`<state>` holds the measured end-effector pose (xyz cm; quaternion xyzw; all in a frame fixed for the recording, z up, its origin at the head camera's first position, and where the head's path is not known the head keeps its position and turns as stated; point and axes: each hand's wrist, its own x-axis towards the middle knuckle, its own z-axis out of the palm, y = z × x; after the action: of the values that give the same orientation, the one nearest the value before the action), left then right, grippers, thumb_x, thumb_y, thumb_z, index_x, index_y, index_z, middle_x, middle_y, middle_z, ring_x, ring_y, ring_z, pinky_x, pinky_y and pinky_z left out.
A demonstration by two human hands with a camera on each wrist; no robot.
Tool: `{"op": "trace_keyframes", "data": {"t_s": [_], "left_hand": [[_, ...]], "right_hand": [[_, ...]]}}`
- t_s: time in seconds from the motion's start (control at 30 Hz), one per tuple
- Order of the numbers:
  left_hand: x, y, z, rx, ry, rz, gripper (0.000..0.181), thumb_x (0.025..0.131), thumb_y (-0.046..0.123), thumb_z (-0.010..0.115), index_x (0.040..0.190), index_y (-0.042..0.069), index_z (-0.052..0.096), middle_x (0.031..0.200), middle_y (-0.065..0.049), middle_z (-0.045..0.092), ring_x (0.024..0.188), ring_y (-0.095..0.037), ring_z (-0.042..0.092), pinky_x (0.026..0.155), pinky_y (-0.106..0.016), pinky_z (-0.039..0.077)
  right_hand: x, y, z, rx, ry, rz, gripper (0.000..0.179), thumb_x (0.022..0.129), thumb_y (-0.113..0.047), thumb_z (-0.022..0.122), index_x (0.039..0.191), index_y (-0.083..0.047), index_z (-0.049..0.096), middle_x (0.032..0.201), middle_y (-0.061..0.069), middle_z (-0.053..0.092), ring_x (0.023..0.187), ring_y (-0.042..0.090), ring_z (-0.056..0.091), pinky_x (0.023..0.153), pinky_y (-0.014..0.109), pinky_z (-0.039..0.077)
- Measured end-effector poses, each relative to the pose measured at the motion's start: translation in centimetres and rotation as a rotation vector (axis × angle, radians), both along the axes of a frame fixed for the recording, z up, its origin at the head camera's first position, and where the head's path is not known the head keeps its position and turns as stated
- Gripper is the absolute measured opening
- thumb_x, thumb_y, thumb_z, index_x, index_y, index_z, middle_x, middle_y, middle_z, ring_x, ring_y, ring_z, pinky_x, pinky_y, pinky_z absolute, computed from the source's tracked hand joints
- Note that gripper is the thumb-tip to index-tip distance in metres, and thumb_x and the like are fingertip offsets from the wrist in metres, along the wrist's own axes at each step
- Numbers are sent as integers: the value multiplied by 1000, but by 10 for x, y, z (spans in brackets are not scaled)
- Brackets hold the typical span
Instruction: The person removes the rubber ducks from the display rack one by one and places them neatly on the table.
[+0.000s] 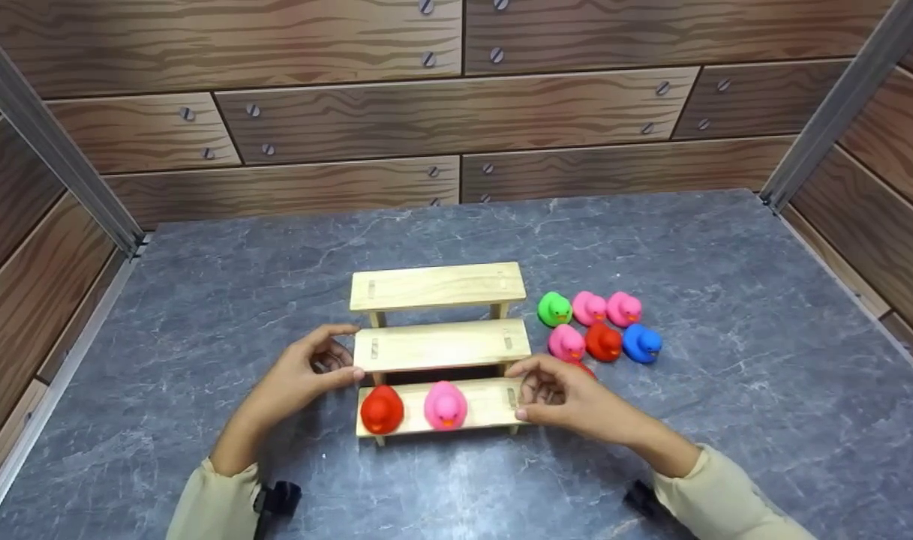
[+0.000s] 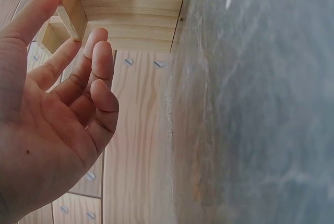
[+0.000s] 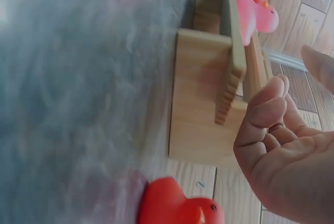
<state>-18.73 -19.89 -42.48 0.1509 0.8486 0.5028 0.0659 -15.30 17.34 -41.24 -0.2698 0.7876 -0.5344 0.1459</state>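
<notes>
A three-step wooden stand (image 1: 441, 346) stands on the table. On its lowest step sit a red rubber duck (image 1: 382, 410) at the left and a pink rubber duck (image 1: 445, 406) in the middle. My left hand (image 1: 298, 375) pinches the left end of the middle step, thumb at its front corner and index finger at its back corner. Beside the stand's right end is my right hand (image 1: 569, 397), fingers loosely curled, thumb apart from them, nothing between. In the right wrist view its fingertips (image 3: 274, 91) overlap the stand's end.
Right of the stand, rubber ducks lie grouped: a green duck (image 1: 554, 309), a blue duck (image 1: 642, 343), a red duck (image 1: 603, 342) and several pink ones. Another red duck (image 1: 585, 368) is partly hidden behind my right hand. Wood-patterned walls (image 1: 456, 112) enclose the grey table (image 1: 726, 337).
</notes>
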Motion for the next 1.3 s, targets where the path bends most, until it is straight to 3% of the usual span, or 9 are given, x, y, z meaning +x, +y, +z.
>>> {"op": "trace_keyframes", "data": {"t_s": [0.4, 0.97, 1.3], "left_hand": [[0, -1, 0, 18, -9, -2, 58, 81, 19, 77, 132, 4, 53, 93, -13, 64, 76, -15, 55, 67, -22, 45], [1, -1, -1, 16, -9, 3, 57, 82, 20, 77, 131, 4, 53, 92, -11, 63, 77, -15, 55, 67, -22, 45], [0, 0, -1, 13, -7, 7, 57, 81, 18, 77, 131, 5, 53, 92, -11, 63, 76, -15, 55, 67, -22, 46]], "right_hand": [[1, -30, 3, 4, -66, 30, 44, 86, -13, 72, 122, 2, 54, 87, 1, 56, 71, 4, 50, 62, 15, 41], [-2, -50, 1, 17, -106, 22, 46, 84, -16, 73, 122, 2, 54, 85, -2, 54, 73, 5, 49, 65, 15, 40], [-1, -58, 4, 118, -89, 4, 45, 83, -20, 75, 120, -3, 57, 83, 2, 53, 71, 6, 47, 64, 17, 39]]}}
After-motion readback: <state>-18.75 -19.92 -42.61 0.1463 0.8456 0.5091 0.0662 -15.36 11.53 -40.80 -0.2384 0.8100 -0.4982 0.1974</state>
